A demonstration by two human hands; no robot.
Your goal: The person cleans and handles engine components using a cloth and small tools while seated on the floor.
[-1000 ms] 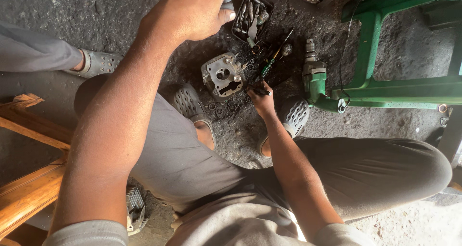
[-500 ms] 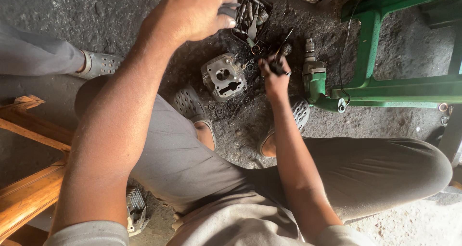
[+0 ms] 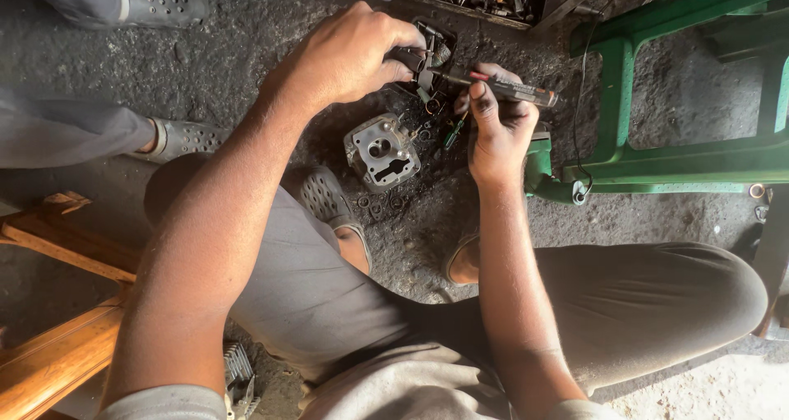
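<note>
Grey metal engine part lies untouched on the floor between the feet. Right hand grips a dark screwdriver; left hand pinches its tip end. Work on the part not yet begun.

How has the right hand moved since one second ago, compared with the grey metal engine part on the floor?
Yes. The right hand has risen from beside the engine part and now holds a screwdriver up near the left hand.
</note>
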